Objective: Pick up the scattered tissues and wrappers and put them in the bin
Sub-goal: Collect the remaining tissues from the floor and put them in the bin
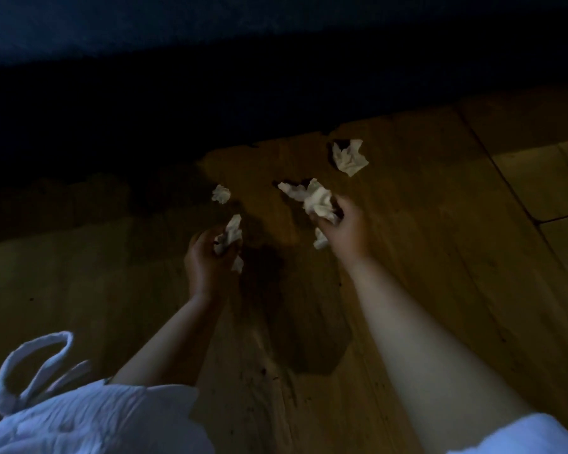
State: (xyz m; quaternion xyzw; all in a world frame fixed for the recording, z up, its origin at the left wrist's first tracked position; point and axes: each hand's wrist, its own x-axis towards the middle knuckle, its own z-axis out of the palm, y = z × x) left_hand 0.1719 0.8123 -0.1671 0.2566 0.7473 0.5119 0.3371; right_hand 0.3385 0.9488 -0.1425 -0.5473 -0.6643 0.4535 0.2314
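My left hand (207, 260) is closed around a crumpled white tissue (231, 232) whose ends stick out above and below the fingers. My right hand (346, 231) grips a larger bunch of white tissues (315, 198) that spreads up and to the left of the fingers. Two more crumpled tissues lie on the wooden floor: a small one (221, 194) just beyond my left hand, and a bigger one (350, 157) further off, above my right hand. No bin is in view.
The wooden plank floor (440, 224) fills the lower frame, with a dark stain between my arms. A dark shadowed area, possibly under furniture (210, 93), runs across the top. My white garment (79, 421) and its tie loop sit at lower left.
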